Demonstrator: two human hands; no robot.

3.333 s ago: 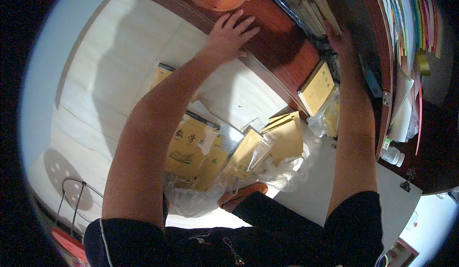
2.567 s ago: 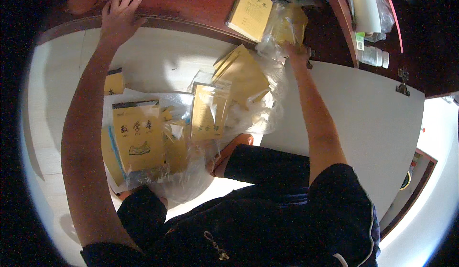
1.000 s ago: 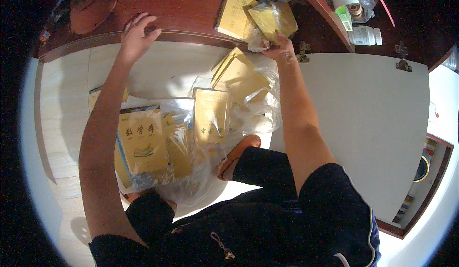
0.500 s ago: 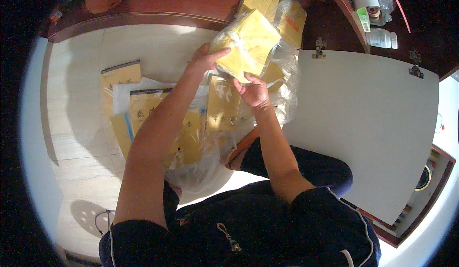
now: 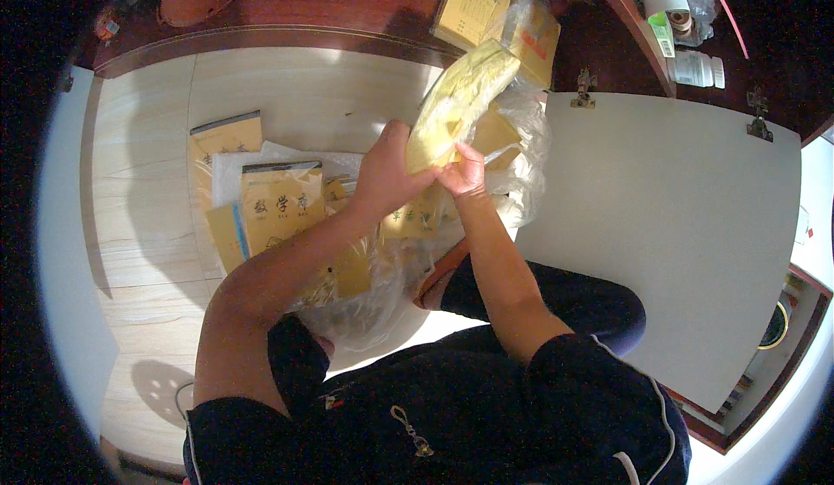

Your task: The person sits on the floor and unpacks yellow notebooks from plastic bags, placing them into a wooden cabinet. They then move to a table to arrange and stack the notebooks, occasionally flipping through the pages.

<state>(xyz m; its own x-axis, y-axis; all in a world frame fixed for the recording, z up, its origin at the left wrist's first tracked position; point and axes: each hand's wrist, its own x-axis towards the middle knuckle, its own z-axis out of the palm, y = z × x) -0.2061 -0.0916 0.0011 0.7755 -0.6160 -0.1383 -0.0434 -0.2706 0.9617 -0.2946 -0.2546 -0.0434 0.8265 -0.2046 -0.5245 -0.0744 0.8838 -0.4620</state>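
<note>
While both your hands meet at its near end, the yellow packet (image 5: 465,107) in clear, creased plastic film slants up over the pale tiled floor (image 5: 143,224). Your left hand (image 5: 388,177) grips its lower left edge, though the back of the hand hides most of those fingers; your right hand (image 5: 465,172) has its fingers curled around the bottom corner. Beyond the packet's far end, on a reddish-brown wooden shelf (image 5: 347,7), lie a tan rectangular booklet (image 5: 472,7) and a plastic-wrapped tan bundle (image 5: 537,46) (whether your packet touches that bundle, you cannot tell from this angle).

Held from one end only, the packet could sag or tip, and the slick film might slide through your fingers. If the wrapping is open, which the glare conceals, its contents could spill. Beneath and beside your hands, the crumpled clear plastic bags (image 5: 526,172) could catch on the packet or your wrist and drag along the tan dark-spined booklet (image 5: 282,194). Your orange-brown shoe (image 5: 441,278) sits near that plastic, so a shifted foot might slip on it.
</note>
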